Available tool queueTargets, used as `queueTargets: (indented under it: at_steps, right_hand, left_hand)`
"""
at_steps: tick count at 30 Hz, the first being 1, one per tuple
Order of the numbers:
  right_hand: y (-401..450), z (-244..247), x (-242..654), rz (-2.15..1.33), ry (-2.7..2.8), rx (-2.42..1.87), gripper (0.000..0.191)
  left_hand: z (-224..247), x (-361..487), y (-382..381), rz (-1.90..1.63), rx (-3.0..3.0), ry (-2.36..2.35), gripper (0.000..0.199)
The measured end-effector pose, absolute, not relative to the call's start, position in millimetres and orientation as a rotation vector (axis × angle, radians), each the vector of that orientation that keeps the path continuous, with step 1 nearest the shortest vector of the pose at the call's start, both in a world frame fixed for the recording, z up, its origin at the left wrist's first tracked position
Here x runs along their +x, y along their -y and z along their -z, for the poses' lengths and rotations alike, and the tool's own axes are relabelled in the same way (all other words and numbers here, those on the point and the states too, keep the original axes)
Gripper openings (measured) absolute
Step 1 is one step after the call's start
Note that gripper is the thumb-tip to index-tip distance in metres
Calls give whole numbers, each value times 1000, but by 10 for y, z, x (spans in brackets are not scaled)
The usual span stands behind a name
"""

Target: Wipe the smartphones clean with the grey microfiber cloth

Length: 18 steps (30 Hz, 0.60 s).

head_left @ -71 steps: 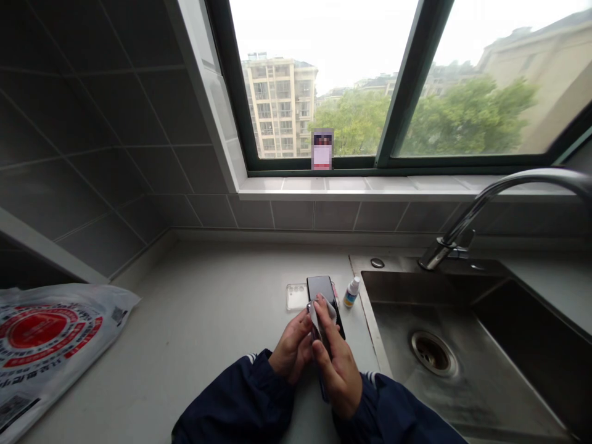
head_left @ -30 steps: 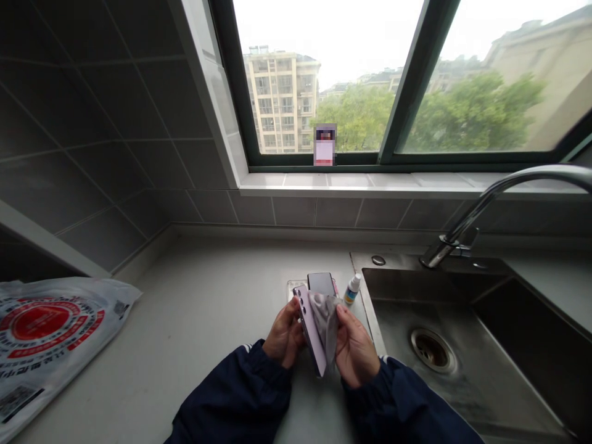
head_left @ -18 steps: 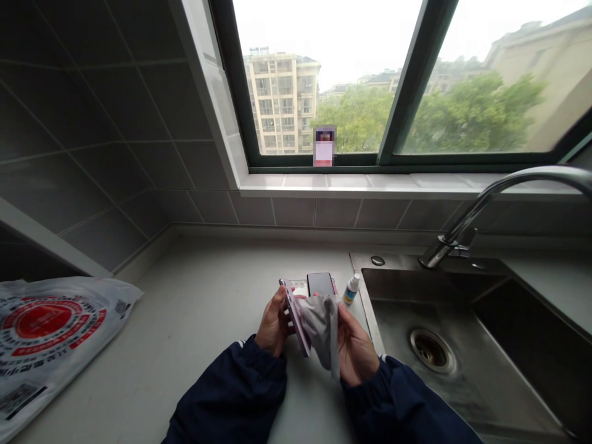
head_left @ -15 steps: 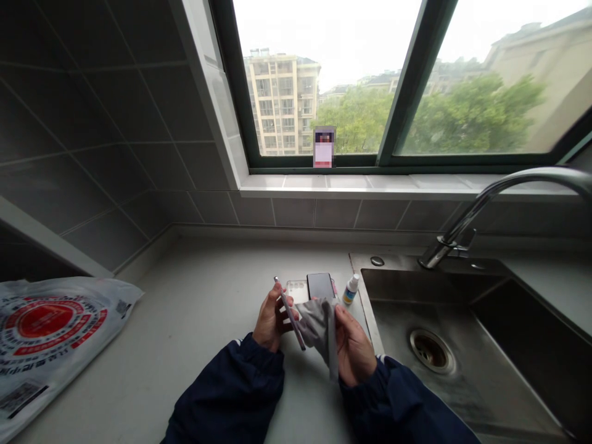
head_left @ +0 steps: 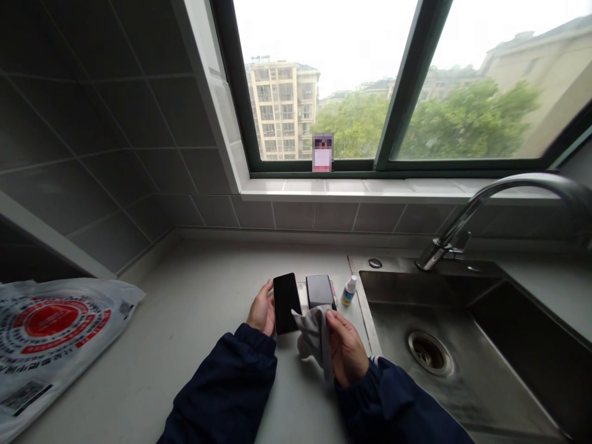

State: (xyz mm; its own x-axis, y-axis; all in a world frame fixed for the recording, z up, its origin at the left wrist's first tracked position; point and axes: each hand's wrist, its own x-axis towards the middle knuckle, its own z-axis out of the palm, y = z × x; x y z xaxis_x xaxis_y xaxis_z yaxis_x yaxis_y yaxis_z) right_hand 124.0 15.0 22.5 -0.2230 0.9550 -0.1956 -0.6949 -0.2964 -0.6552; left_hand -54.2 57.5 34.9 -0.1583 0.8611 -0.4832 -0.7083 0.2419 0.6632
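A smartphone (head_left: pixel 285 303) with a dark screen is in my left hand (head_left: pixel 263 311), its screen tilted up toward me. My right hand (head_left: pixel 348 348) pinches a grey cloth (head_left: pixel 315 338) that hangs down in folds, its left corner over the phone's lower right edge; whether they touch I cannot tell. Just beyond the cloth a second phone (head_left: pixel 320 291) lies on the counter, partly covered by the cloth. A clear phone case (head_left: pixel 303 295) shows in part between the two phones. To the right stands a small white bottle (head_left: pixel 349 290) with a blue and yellow label.
A steel sink (head_left: pixel 365 314) with a chrome faucet (head_left: pixel 456 216) borders the counter (head_left: pixel 203 308) on the right. On the left lies a white plastic bag (head_left: pixel 60 333) with red print. Behind the counter are a tiled wall and a window sill (head_left: pixel 287 190).
My left hand has turned the phone from edge-on to screen facing me. The cloth in my right hand has drawn in and hangs more bunched.
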Motion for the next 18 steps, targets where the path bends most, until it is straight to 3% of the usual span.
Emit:
queueTargets:
  at_steps: [7, 18]
  right_hand:
    - [-60, -293, 1204, -1910, 587, -612, 18]
    - [-67, -166, 1188, -1920, 589, -644, 20]
  left_hand:
    - [-340, -597, -785, -1352, 342, -1122, 44]
    - [-302, -554, -1007, -1344, 435, -1270, 43]
